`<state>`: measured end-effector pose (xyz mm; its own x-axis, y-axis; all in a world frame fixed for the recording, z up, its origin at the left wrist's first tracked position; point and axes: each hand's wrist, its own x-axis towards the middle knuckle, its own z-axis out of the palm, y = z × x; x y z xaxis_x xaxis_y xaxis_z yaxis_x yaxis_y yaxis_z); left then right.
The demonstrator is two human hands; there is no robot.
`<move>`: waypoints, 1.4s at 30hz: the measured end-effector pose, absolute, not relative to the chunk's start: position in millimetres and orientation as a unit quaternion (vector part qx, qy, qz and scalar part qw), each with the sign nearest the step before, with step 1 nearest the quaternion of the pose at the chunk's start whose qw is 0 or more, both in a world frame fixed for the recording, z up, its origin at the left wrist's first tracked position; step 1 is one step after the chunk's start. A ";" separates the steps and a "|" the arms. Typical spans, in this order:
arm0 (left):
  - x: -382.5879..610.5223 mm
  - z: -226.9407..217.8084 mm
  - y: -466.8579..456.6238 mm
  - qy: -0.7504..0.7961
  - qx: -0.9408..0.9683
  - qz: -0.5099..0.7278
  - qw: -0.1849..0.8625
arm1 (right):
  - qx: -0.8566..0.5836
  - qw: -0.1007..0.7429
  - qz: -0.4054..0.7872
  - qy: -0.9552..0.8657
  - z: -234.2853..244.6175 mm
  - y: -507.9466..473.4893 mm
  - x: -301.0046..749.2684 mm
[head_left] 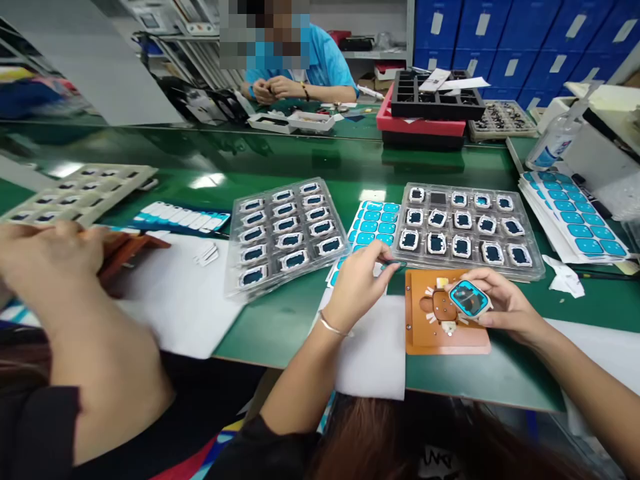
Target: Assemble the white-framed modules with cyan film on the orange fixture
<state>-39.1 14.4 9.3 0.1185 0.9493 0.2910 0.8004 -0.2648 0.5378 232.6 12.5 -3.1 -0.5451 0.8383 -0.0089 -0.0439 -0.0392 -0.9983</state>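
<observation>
My right hand (505, 307) is closed on a small rounded-square part with a blue film on its face (469, 298), held just above the orange jig plate (425, 333). My left hand (357, 283) reaches forward in a pinch; thumb and forefinger meet at the near edge of a sheet of blue stickers (373, 223), beside the clear tray of parts (465, 230). What the pinch holds is too small to make out. A white cloth (375, 353) lies under my left wrist.
A second clear tray of parts (285, 233) lies to the left. A co-worker's arm and hand (45, 257) work at the far left on a brown jig. More sticker sheets (575, 217) lie right. Another person sits across the green table (280, 320); black and red trays (435, 100) stand behind.
</observation>
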 end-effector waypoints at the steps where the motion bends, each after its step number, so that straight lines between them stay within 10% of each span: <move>1: -37.1 9.5 11.7 0.537 0.757 0.356 0.110 | -0.331 0.345 0.643 -0.598 -2.6 12.4 232.3; 9: -8.8 6.6 -3.1 0.225 0.901 0.371 0.003 | -0.320 0.369 0.669 -0.561 -5.0 12.4 234.1; 42: -12.4 -0.3 2.0 0.266 0.915 0.299 0.054 | -0.281 0.384 0.695 -0.540 0.4 14.2 236.5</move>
<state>-12.4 2.0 -0.3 0.6804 0.5184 0.5180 0.4534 -0.8531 0.2583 236.5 14.2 0.4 -0.5483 0.8359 0.0243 -0.2298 -0.1227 -0.9655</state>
